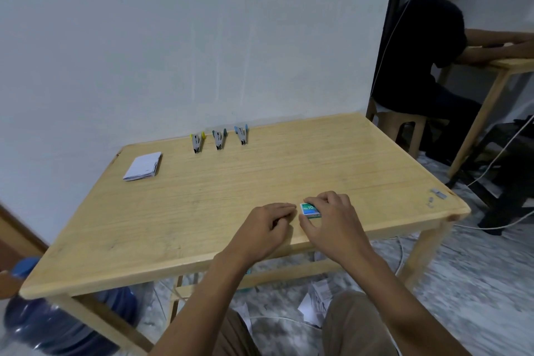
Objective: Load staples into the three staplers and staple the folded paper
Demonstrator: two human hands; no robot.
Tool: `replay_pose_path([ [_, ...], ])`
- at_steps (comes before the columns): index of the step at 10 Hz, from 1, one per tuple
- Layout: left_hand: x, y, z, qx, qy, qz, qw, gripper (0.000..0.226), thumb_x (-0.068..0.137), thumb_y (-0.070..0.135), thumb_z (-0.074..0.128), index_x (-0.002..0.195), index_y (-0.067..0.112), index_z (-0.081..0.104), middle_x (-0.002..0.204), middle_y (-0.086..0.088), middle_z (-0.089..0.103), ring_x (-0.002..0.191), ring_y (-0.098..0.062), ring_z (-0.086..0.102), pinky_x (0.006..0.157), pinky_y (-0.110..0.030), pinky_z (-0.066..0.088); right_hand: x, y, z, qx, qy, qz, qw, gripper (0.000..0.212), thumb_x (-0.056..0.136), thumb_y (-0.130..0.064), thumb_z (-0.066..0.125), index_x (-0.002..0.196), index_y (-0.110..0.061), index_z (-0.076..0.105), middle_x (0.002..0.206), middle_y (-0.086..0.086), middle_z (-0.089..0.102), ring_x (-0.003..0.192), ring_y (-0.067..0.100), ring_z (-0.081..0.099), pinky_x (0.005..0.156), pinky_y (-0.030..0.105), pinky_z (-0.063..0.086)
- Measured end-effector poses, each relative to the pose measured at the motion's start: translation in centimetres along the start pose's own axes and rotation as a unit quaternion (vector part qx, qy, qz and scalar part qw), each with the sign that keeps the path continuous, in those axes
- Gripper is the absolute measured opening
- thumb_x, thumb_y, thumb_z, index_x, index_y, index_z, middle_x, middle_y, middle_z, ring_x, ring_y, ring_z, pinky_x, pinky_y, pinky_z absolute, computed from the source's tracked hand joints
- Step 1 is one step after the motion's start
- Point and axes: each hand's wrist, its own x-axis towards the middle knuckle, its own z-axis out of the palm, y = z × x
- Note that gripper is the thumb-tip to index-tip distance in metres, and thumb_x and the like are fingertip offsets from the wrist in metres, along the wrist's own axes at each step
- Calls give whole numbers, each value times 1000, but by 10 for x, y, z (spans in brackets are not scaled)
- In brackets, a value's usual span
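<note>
A small green staple box [309, 210] marked "No 10" lies near the table's front edge. My right hand [329, 220] curls over it, fingers on its far side and thumb at its near side. My left hand [267, 224] rests on the wood just left of the box, fingers curled under, holding nothing that I can see. Three staplers stand in a row by the wall: a yellow one [197, 143], a dark green one [219, 139] and a blue one [241, 135]. The folded white paper [143, 166] lies at the far left.
The wooden table [231, 182] stands against a white wall. Loose staple strips [437, 195] lie at its right corner. A blue water jug [57, 318] is on the floor at left, paper scraps under the table. A seated person [427, 61] works at another table to the right.
</note>
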Motion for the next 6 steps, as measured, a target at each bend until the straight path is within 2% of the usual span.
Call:
replay_pose_path([
  [2,-2,1,-10,-32,29,-15,999,39,92,2,49,126,12,67,125,0,67,113,-6,59,88,0,36,13,-9,-17,-6,-55,-5,998,62,92,-63,45,144,-30,45,135,-5,48,123,16,43,99,32,39],
  [3,12,6,-37,-10,52,-17,998,37,97,12,50,130,22,63,133,6,62,122,-3,51,92,3,28,39,-21,-43,25,-46,-6,999,58,95,-60,43,144,-28,45,142,-4,46,129,17,44,103,36,38],
  [4,37,26,-78,19,93,-8,995,35,99,23,51,133,24,60,138,6,59,127,-11,53,101,-14,32,75,-42,-75,47,-11,-25,999,53,97,-56,41,141,-26,49,145,-1,46,133,18,44,108,39,38],
  [5,68,62,-133,48,158,0,986,37,99,32,51,135,24,59,133,0,64,122,-26,58,101,-29,41,118,-72,-115,71,47,-50,995,52,99,-54,40,141,-24,49,148,0,44,136,18,42,110,39,36],
  [6,93,91,-178,80,190,15,978,41,99,36,50,138,23,55,140,1,58,132,-19,50,103,-26,34,151,-102,-151,72,81,-82,991,53,99,-52,39,143,-22,47,152,1,39,139,20,39,111,40,33],
])
